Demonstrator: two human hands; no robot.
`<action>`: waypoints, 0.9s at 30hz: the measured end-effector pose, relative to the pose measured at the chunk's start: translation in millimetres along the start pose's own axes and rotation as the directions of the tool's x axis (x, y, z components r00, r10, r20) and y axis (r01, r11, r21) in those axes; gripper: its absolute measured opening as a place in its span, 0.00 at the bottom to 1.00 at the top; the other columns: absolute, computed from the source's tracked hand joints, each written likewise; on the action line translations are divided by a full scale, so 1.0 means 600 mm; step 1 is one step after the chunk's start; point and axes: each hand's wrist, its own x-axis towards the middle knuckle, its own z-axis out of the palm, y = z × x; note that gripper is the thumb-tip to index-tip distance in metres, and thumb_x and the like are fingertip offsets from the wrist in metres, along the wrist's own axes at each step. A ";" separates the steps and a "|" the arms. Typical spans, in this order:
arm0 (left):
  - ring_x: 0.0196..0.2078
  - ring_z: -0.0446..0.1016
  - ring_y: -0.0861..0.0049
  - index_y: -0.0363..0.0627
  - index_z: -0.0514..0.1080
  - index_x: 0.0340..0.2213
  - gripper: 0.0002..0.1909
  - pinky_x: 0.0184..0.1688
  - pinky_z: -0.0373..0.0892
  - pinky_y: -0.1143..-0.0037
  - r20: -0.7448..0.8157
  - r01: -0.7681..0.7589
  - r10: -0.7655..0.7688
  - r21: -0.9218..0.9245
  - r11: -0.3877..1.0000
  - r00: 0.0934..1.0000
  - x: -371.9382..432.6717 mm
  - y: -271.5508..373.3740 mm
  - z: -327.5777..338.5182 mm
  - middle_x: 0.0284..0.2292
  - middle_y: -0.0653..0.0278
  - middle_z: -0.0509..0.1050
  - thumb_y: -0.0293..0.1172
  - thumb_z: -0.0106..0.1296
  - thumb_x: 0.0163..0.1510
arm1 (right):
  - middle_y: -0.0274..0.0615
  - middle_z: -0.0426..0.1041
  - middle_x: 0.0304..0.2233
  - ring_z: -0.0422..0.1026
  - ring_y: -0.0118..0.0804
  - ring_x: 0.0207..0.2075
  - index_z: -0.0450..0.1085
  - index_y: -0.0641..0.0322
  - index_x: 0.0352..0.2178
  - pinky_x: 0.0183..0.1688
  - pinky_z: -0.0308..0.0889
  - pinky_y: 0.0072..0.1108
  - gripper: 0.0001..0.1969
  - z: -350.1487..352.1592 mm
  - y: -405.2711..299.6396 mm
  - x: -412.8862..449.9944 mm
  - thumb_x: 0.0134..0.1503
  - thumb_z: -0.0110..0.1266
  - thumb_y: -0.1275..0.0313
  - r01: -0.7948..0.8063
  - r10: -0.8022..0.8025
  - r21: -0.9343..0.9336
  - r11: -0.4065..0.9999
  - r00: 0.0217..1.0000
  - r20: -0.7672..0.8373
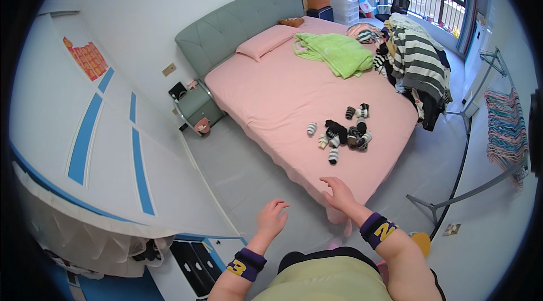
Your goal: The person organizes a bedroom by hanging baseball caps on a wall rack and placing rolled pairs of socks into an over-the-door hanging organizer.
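Note:
My left hand (272,219) is raised over the grey tiled floor at the foot of the bed, fingers apart and holding nothing. Over the near corner of the pink bed sheet (271,106), my right hand (340,194) is also empty with its fingers spread. Beyond it lies a loose group of rolled socks: a striped pair (333,156) nearest, another striped pair (312,128) off to the left, and a black cloth item (336,132) in the middle. Several more dark and striped bundles sit at its right side.
A green blanket (335,52) and a high heap of clothes (418,61) cover the bed's far right. At right stands a rack with many hangers (507,127), its leg (432,207) reaching across the floor. A nightstand (197,108) and white wardrobe doors (114,139) are at left.

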 end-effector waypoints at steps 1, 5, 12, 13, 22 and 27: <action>0.37 0.67 0.67 0.49 0.69 0.31 0.11 0.37 0.65 0.72 0.048 -0.001 0.003 -0.030 1.000 0.999 0.021 0.015 0.021 0.35 0.65 0.68 0.27 0.50 0.40 | 0.46 0.65 0.38 0.65 0.46 0.40 0.63 0.55 0.41 0.43 0.62 0.29 0.20 -0.015 0.021 -0.004 0.43 0.51 0.72 -0.020 0.020 0.000 1.000 1.000 -0.011; 0.37 0.67 0.67 0.49 0.69 0.32 0.12 0.38 0.65 0.71 0.160 -0.024 0.039 -0.090 0.996 0.986 0.091 0.060 0.087 0.35 0.65 0.67 0.27 0.50 0.40 | 0.46 0.65 0.37 0.66 0.44 0.38 0.62 0.57 0.42 0.42 0.62 0.28 0.21 -0.066 0.085 -0.010 0.42 0.51 0.72 -0.097 0.099 0.036 0.995 0.993 -0.059; 0.38 0.68 0.65 0.48 0.69 0.32 0.13 0.38 0.66 0.70 0.291 -0.096 0.133 -0.140 0.986 0.947 0.197 0.051 0.174 0.36 0.63 0.67 0.26 0.50 0.39 | 0.44 0.65 0.37 0.67 0.38 0.35 0.62 0.58 0.43 0.36 0.65 0.23 0.22 -0.084 0.180 0.005 0.43 0.52 0.73 -0.223 0.227 0.049 0.974 0.966 -0.125; 0.37 0.67 0.65 0.48 0.69 0.32 0.13 0.38 0.66 0.70 0.316 -0.103 0.144 -0.144 0.984 0.938 0.213 0.039 0.191 0.35 0.63 0.67 0.26 0.51 0.39 | 0.44 0.65 0.37 0.67 0.38 0.34 0.62 0.58 0.43 0.36 0.65 0.23 0.22 -0.087 0.190 0.011 0.43 0.53 0.73 -0.239 0.244 0.051 0.970 0.961 -0.131; 0.36 0.68 0.64 0.48 0.68 0.32 0.14 0.37 0.66 0.70 0.497 -0.075 0.178 -0.220 0.973 0.849 0.373 -0.038 0.335 0.34 0.62 0.67 0.26 0.50 0.38 | 0.48 0.65 0.38 0.66 0.44 0.37 0.61 0.60 0.43 0.41 0.62 0.28 0.22 -0.104 0.291 0.101 0.42 0.52 0.72 -0.476 0.487 0.108 0.873 0.861 -0.144; 0.37 0.68 0.63 0.48 0.66 0.36 0.18 0.37 0.66 0.68 0.599 -0.014 0.122 -0.182 0.983 0.791 0.455 -0.100 0.423 0.35 0.61 0.67 0.25 0.49 0.38 | 0.47 0.64 0.39 0.67 0.40 0.35 0.61 0.58 0.44 0.39 0.64 0.25 0.24 -0.057 0.376 0.167 0.43 0.53 0.72 -0.564 0.570 0.086 0.821 0.816 -0.092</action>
